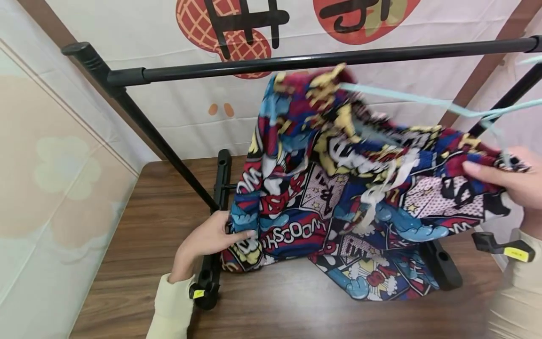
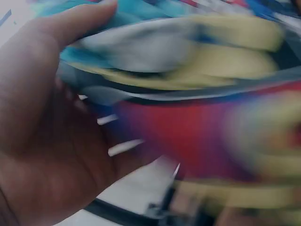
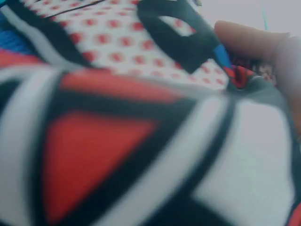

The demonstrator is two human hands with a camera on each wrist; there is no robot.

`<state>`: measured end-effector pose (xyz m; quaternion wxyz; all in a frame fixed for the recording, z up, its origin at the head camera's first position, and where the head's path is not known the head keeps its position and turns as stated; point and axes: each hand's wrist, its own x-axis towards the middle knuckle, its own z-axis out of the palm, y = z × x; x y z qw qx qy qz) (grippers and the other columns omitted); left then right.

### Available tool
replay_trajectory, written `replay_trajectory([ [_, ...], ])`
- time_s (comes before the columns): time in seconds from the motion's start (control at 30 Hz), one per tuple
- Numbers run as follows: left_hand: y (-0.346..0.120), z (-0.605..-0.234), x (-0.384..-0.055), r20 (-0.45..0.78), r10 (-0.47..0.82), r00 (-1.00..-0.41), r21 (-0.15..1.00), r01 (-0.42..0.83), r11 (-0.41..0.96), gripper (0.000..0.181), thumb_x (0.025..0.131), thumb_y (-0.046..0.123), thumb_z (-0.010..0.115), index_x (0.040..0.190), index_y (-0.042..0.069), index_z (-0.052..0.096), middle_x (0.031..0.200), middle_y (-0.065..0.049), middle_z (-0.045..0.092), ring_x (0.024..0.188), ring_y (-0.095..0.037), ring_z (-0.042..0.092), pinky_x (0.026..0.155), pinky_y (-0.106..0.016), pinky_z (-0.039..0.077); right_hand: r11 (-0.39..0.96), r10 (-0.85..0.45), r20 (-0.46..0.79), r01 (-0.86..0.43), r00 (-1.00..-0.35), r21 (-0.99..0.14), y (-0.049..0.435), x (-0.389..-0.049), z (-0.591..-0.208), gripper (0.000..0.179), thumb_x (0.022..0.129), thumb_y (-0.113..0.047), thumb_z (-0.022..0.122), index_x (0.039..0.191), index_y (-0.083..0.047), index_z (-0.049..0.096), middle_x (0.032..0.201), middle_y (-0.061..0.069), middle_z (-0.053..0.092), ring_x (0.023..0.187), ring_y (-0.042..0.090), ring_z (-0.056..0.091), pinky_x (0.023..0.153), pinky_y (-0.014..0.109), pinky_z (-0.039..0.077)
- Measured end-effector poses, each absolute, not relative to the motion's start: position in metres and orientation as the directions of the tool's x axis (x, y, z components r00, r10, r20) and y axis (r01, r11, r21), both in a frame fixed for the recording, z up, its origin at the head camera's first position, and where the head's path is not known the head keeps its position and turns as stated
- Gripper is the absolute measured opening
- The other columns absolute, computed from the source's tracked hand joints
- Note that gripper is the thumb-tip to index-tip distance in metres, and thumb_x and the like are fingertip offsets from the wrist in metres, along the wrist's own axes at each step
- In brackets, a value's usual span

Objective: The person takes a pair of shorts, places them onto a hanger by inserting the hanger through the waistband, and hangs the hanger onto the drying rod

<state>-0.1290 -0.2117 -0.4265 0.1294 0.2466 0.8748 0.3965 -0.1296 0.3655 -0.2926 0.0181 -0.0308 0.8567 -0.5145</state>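
A pair of comic-print shorts (image 1: 292, 221) with a white drawstring (image 1: 374, 193) is spread between my two hands below the rack's bar. My left hand (image 1: 213, 238) grips their lower left edge, thumb in front and fingers behind; the left wrist view shows the blurred cloth beside my thumb. At the right, my right hand (image 1: 521, 179) pinches the gathered waistband, its thumb on top of the cloth. A light blue hanger (image 1: 406, 96) reaches from the right to the top of the shorts. Whether it is clipped to them I cannot tell. Printed cloth fills most of the right wrist view.
The black clothes rack's bar (image 1: 254, 66) crosses above the shorts, and its slanted post (image 1: 156, 136) stands to the left. Its black feet rest on the brown wood-grain surface (image 1: 139, 263). Behind hangs a white printed cloth (image 1: 144, 28).
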Motion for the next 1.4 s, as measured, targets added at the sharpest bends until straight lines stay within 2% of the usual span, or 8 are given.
replay_trajectory([
  [0.23, -0.228, -0.396, -0.122, 0.206, 0.228, -0.952, 0.645, 0.307, 0.700, 0.039, 0.095, 0.040, 0.079, 0.125, 0.016, 0.074, 0.109, -0.003, 0.079, 0.091, -0.016, 0.073, 0.081, -0.033, 0.061, 0.703, -0.306, -0.123, -0.137, -0.944, -0.697, 0.327, -0.131, -0.320, 0.013, 0.108, -0.020, 0.059, 0.111, -0.016, 0.071, 0.076, -0.008, 0.066, 0.065, 0.007, 0.061, 0.060, 0.026, 0.050],
  [0.33, -0.233, -0.388, -0.123, 0.398, 0.060, -0.916, 0.659, 0.331, 0.675, 0.016, 0.094, 0.028, 0.082, 0.101, 0.015, 0.077, 0.091, -0.001, 0.078, 0.075, -0.005, 0.069, 0.069, -0.017, 0.055, 0.731, -0.366, -0.114, -0.210, -0.923, -0.649, 0.309, -0.131, -0.330, 0.019, 0.105, -0.023, 0.063, 0.115, -0.009, 0.070, 0.081, -0.005, 0.064, 0.067, 0.005, 0.057, 0.063, 0.025, 0.046],
  [0.47, -0.236, -0.378, -0.128, 0.568, -0.197, -0.799, 0.699, 0.342, 0.628, 0.023, 0.090, 0.017, 0.085, 0.089, 0.004, 0.067, 0.072, 0.000, 0.060, 0.059, -0.001, 0.049, 0.057, -0.012, 0.039, 0.691, -0.420, -0.170, -0.193, -0.892, -0.697, 0.289, -0.132, -0.341, 0.030, 0.106, -0.025, 0.063, 0.131, -0.009, 0.068, 0.106, 0.003, 0.077, 0.086, 0.002, 0.069, 0.076, 0.023, 0.056],
  [0.6, -0.235, -0.365, -0.138, 0.549, -0.351, -0.758, 0.776, 0.307, 0.551, 0.039, 0.089, 0.023, 0.085, 0.111, 0.006, 0.057, 0.089, 0.006, 0.051, 0.074, -0.007, 0.050, 0.067, -0.017, 0.041, 0.658, -0.429, -0.199, -0.154, -0.881, -0.737, 0.276, -0.133, -0.348, 0.039, 0.107, -0.025, 0.062, 0.141, -0.006, 0.063, 0.121, 0.010, 0.077, 0.096, 0.004, 0.071, 0.083, 0.024, 0.058],
  [0.8, -0.232, -0.351, -0.160, 0.431, -0.332, -0.839, 0.879, 0.307, 0.365, 0.052, 0.095, 0.030, 0.078, 0.139, 0.022, 0.051, 0.117, 0.010, 0.060, 0.103, -0.009, 0.066, 0.089, -0.020, 0.052, 0.647, -0.354, -0.193, -0.091, -0.915, -0.757, 0.268, -0.135, -0.345, 0.035, 0.109, -0.025, 0.058, 0.131, 0.000, 0.066, 0.110, 0.011, 0.075, 0.088, 0.005, 0.069, 0.077, 0.024, 0.057],
  [1.0, -0.228, -0.348, -0.175, 0.390, -0.275, -0.879, 0.918, 0.393, 0.044, 0.019, 0.105, 0.026, 0.066, 0.106, 0.008, 0.064, 0.082, -0.001, 0.063, 0.073, -0.015, 0.063, 0.073, -0.020, 0.053, 0.713, -0.215, -0.143, -0.055, -0.966, -0.699, 0.275, -0.131, -0.336, 0.031, 0.109, -0.033, 0.058, 0.115, -0.003, 0.067, 0.094, 0.000, 0.059, 0.079, 0.007, 0.056, 0.071, 0.025, 0.046],
  [1.23, -0.221, -0.348, -0.187, 0.349, -0.330, -0.877, 0.907, 0.405, -0.115, 0.044, 0.107, 0.023, 0.062, 0.069, 0.010, 0.044, 0.056, 0.003, 0.034, 0.051, -0.013, 0.025, 0.055, -0.025, 0.021, 0.660, -0.120, -0.052, -0.041, -0.991, -0.750, 0.293, -0.115, -0.323, 0.033, 0.107, -0.028, 0.061, 0.124, 0.000, 0.067, 0.086, -0.022, 0.066, 0.076, -0.002, 0.062, 0.068, 0.018, 0.052],
  [1.4, -0.218, -0.346, -0.191, 0.315, -0.377, -0.871, 0.917, 0.382, -0.118, 0.045, 0.105, 0.010, 0.059, 0.061, 0.008, 0.046, 0.050, 0.004, 0.036, 0.047, -0.012, 0.023, 0.053, -0.028, 0.018, 0.590, -0.068, -0.036, -0.011, -0.997, -0.807, 0.306, -0.103, -0.313, 0.013, 0.108, -0.026, 0.060, 0.119, -0.029, 0.066, 0.085, -0.026, 0.073, 0.074, 0.001, 0.072, 0.065, 0.020, 0.059],
])
